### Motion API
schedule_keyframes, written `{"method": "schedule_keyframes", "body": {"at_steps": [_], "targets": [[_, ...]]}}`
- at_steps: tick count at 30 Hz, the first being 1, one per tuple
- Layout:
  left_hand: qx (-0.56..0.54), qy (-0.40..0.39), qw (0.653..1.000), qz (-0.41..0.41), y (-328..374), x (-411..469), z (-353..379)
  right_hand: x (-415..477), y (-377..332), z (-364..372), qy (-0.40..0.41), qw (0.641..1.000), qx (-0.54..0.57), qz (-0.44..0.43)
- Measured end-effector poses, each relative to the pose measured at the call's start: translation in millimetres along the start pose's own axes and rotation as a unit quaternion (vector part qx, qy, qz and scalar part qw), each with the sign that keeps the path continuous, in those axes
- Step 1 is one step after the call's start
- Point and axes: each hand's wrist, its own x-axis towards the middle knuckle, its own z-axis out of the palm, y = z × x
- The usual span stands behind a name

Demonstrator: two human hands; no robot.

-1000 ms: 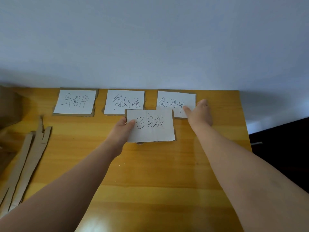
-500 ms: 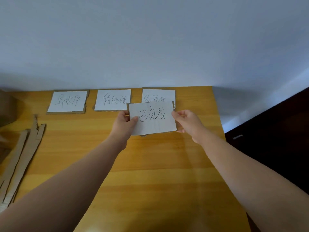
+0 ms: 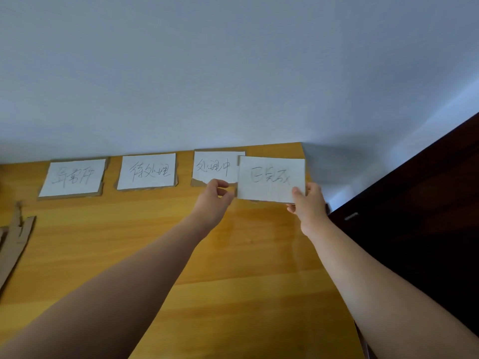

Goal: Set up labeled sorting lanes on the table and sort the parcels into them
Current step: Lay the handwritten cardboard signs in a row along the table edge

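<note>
Label card 4 (image 3: 270,178) is hanging pinched in our right hand (image 3: 309,206), overlapping card 3 (image 3: 215,165) beyond our left hand (image 3: 212,200) — curled, grip unclear; we are judging it needs laying flat rightward.

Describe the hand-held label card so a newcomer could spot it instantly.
Follow the wooden table to its far edge by the wall. Of four white cards there, take the rightmost card: alone it is pinched by the right hand and overlaps its neighbour.
</note>
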Motion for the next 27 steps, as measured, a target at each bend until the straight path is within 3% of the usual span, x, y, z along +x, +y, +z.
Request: {"method": "schedule_keyframes", "body": {"at_steps": [6,9,13,19,27], "targets": [[0.148,0.012,0.989,0.028,-7.9,27.7,1.0,57.2,-0.1,-7.4,0.063,0.993,-0.101,0.015],[0.341,-0.010,0.936,0.086,-17.9,46.1,4.4,75.1,-0.8,-2.1,0.052,0.992,-0.111,0.024],[0.507,-0.052,0.857,0.078,-27.3,60.6,19.5,90.4,-0.1,4.7,0.043,0.980,-0.192,0.007],[0.560,-0.077,0.820,0.085,-30.0,83.4,31.3,110.7,-0.1,11.2,0.101,0.950,-0.296,0.002],[0.549,-0.036,0.829,0.104,-26.1,95.7,31.3,125.7,-6.0,22.0,0.127,0.935,-0.331,0.007]]}}
